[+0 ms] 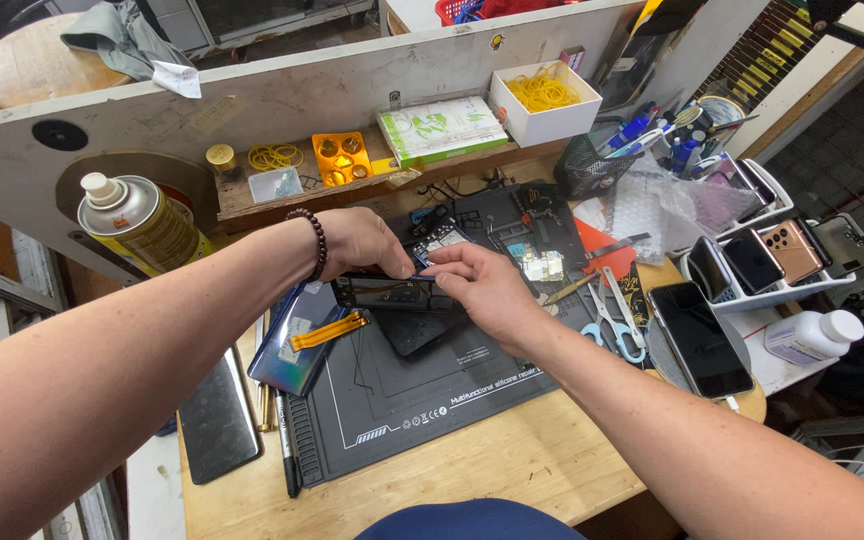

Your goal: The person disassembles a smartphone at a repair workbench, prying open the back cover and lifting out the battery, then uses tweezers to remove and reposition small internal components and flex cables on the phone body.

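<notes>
An opened phone body [397, 296] with its dark frame and exposed circuit parts lies on a black silicone work mat [422, 385]. My left hand [357, 243], with a bead bracelet on the wrist, grips the phone's upper edge. My right hand [482, 285] pinches a small blue-tipped piece at the phone's top right, its fingertips almost touching the left hand's. Just left of the phone rests a shiny blue back cover [297, 345] with an orange flex cable [329, 330] across it.
A spray can [137, 222] stands at the left. A dark phone [217, 418] and a black pen [287, 450] lie beside the mat. Scissors [617, 325], a black phone [700, 338], a rack of phones [782, 260], a white bottle [814, 336] sit at right.
</notes>
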Tool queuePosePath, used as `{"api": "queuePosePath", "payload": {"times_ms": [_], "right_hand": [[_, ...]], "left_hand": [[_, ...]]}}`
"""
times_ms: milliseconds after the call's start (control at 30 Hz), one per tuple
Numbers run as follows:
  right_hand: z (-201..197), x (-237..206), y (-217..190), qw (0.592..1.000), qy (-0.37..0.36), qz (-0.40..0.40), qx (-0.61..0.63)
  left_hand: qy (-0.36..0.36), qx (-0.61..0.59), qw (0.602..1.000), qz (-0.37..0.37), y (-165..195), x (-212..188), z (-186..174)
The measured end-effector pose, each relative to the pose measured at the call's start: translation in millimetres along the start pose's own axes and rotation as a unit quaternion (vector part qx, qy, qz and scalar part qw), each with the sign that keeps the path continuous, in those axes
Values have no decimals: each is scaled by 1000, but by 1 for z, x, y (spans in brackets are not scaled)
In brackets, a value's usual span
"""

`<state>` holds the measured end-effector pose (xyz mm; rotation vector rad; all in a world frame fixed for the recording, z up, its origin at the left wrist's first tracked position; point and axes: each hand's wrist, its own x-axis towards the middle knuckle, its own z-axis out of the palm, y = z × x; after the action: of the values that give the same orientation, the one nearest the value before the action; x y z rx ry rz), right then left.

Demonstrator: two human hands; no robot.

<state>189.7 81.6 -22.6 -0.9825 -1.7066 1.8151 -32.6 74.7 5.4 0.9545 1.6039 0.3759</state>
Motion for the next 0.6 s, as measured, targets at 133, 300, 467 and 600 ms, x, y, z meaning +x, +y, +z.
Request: {"api": "queuePosePath", "payload": {"times_ms": [133,300,467,600], "right_hand": [[3,5,2,998,28,22,47],[9,10,5,997,67,27,40],[11,15,7,998,69,8,11],[8,18,9,997,73,27,4]], "left_hand": [[7,31,999,35,-2,-5,3],[65,157,979,110,-8,-11,7],[72,152,976,138,-10,-9,10],[70,158,974,147,-9,-13,12]]}}
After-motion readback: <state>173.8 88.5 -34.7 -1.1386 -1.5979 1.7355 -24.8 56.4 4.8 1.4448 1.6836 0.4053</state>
